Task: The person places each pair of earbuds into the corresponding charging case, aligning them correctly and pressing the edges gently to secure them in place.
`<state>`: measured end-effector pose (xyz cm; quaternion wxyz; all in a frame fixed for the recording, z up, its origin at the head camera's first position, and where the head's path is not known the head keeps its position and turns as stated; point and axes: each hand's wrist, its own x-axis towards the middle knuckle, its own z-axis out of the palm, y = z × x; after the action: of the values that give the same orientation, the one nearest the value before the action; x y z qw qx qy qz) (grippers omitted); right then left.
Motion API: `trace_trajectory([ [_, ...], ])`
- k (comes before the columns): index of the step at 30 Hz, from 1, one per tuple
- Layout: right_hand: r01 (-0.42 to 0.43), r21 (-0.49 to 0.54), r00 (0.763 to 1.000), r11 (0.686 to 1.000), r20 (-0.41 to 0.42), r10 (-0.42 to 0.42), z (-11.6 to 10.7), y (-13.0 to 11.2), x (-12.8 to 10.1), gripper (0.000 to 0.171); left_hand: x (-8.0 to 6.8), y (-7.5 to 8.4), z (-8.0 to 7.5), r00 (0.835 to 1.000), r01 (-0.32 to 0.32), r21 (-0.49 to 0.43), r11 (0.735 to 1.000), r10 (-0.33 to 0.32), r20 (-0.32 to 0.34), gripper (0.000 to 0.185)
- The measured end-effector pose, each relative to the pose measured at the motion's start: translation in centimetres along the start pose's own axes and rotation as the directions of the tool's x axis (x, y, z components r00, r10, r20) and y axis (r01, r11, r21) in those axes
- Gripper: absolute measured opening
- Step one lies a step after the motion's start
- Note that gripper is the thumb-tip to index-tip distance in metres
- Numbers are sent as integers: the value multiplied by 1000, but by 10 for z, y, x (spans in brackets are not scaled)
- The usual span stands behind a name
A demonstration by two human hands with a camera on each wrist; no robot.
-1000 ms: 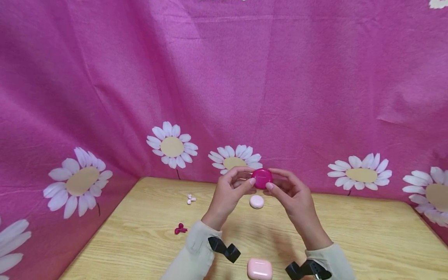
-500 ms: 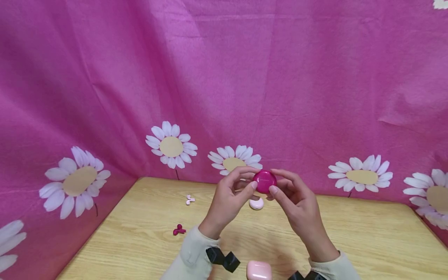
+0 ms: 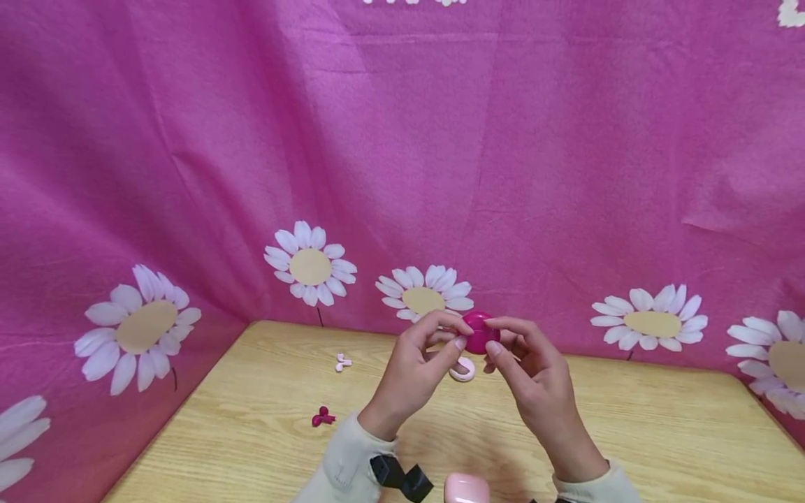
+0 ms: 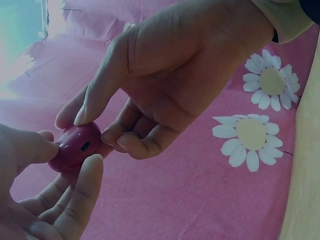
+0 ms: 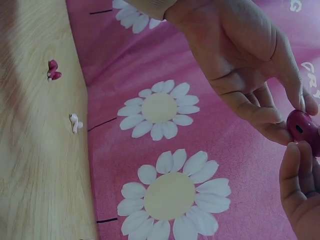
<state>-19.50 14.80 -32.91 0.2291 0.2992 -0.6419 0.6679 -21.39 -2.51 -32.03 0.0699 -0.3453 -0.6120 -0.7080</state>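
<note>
Both hands lifted above the light wooden table, pinching one round glossy magenta plastic earbud case between them. Left hand grips its left side with thumb and curled fingers; right hand pinches its right side. Pale pink round case lies just below the hands; magenta earbuds well left of the left hand.

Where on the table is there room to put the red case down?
The right side of the table is bare wood out to the cloth. It is crowded near the red earbuds, white earbuds, the white case under the hands, and the pink case.
</note>
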Motion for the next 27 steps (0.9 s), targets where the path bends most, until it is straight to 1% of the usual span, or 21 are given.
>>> trace_trajectory([
  [8, -1, -15, 1000, 1000, 8, 1, 0, -2, 0, 23, -1, 0, 1, 1000, -25, 28, 999, 26, -9, 13],
  [16, -25, -41, 1000, 999, 3, 25, 0, -4, 0, 25, -1, 1, 1, 1000, -29, 32, 999, 29, -9, 14],
  [20, -15, -40, 1000, 999, 3, 15, 0, -2, 0, 26, -1, 1, 2, 999, -35, 32, 999, 35, -7, 15],
  [27, 44, -5, 999, 999, 20, -44, -1, 0, 0, 34, -1, 1, 2, 999, -41, 53, 998, 41, 0, 24],
])
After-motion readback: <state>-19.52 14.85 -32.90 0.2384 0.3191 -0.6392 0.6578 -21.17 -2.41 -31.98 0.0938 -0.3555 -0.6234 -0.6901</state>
